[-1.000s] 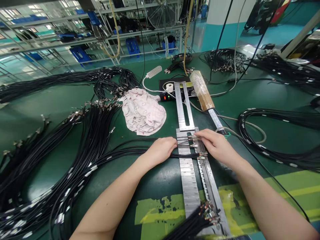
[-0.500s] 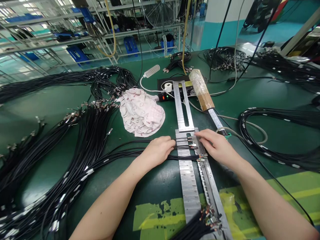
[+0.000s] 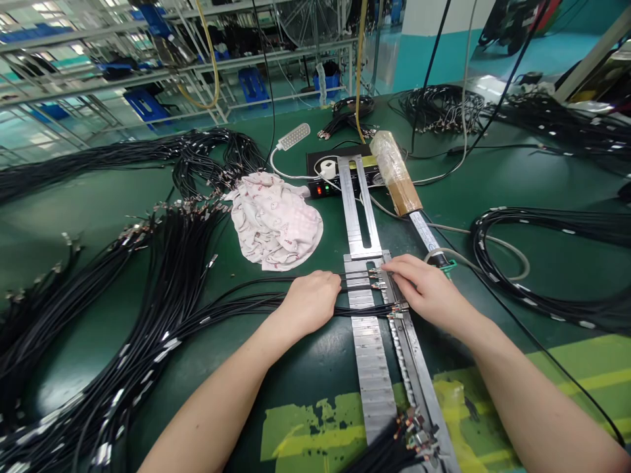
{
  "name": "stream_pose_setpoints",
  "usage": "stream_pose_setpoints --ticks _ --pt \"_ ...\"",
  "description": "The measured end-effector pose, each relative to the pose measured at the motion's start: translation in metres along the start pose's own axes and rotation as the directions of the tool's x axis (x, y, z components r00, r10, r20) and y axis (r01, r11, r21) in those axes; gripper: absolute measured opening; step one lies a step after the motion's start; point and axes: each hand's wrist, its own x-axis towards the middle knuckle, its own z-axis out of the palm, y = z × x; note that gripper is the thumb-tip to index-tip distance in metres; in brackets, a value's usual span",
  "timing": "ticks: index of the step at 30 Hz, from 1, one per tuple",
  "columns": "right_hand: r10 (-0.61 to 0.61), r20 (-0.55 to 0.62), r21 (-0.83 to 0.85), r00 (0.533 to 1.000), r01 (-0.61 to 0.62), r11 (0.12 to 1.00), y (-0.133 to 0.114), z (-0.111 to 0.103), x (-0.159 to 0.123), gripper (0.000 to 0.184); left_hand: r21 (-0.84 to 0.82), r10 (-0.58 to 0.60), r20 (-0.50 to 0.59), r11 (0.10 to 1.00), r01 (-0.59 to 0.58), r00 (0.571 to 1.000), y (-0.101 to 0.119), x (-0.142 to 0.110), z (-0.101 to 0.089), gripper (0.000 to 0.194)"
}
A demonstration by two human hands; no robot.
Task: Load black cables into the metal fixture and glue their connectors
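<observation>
My left hand (image 3: 311, 299) is closed around thin black cables (image 3: 266, 281) just left of a metal fixture (image 3: 367, 335). From it the cables run right across the slotted plate, their small metal connectors (image 3: 378, 285) lying at the fixture's rail. My right hand (image 3: 424, 282) comes in from the right, thumb and fingertips pinched near the uppermost connector at the rail; what lies between the fingertips is too small to make out. Below my left hand, a further group of cables crosses the plate to connectors (image 3: 398, 309) on the rail.
Black cable bundles (image 3: 172, 263) spread over the table's left side, coiled cables (image 3: 493, 256) over the right. A crumpled cloth (image 3: 279, 220) lies left of the fixture. Behind are a black power box (image 3: 320, 189), a small lamp (image 3: 294, 136) and a wrapped tool (image 3: 394, 174). Connector ends (image 3: 417, 430) sit near the front.
My left hand has shifted slightly left, its fingers more closed over the cables. My right hand stays at the rail. The whole view has moved a little.
</observation>
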Motion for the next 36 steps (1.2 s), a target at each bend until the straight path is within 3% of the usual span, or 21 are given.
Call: stream_pose_setpoints --ticks 6,13,20,27,36 --pt "-0.012 -0.002 -0.067 1.000 0.012 0.998 -0.003 0.000 -0.001 0.032 0.146 0.060 -0.077 0.988 -0.049 0.995 0.009 -0.005 -0.004 0.023" --pt "-0.013 0.016 -0.117 1.000 0.015 0.993 -0.005 -0.001 -0.003 0.032 0.152 0.015 -0.096 0.988 -0.001 0.995 0.013 -0.005 -0.002 0.024" --pt "-0.028 0.018 -0.137 0.999 0.030 0.990 -0.006 -0.001 -0.003 0.032 0.128 0.027 -0.096 0.992 -0.015 0.995 0.016 -0.006 -0.001 0.023" --pt "-0.101 0.122 -0.212 0.987 0.125 0.969 -0.003 0.004 -0.004 0.042 0.066 0.088 -0.082 0.994 -0.083 0.993 0.008 -0.005 -0.004 0.021" --pt "-0.120 0.151 -0.252 0.981 0.156 0.955 0.000 0.005 -0.005 0.040 -0.018 0.095 -0.099 0.995 -0.097 0.991 0.007 -0.004 -0.007 0.025"
